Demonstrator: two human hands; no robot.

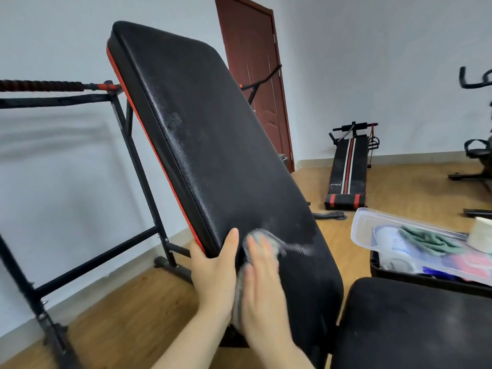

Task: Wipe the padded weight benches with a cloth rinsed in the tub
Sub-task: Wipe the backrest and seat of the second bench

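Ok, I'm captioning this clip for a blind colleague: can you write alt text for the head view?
A person's right hand presses a grey cloth flat against the lower part of a tilted black bench backrest, while the left hand grips its edge. To the right are a black seat pad and a clear plastic tub with a green cloth inside.

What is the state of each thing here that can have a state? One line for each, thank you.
backrest pad: tilted up steeply, with pale smears on it.
cloth: pressed on the pad's lower part, blurred.
left hand: grips the pad's lower left edge.
right hand: flat on the cloth.
clear box: holds a green cloth and other things.
door: looks shut.
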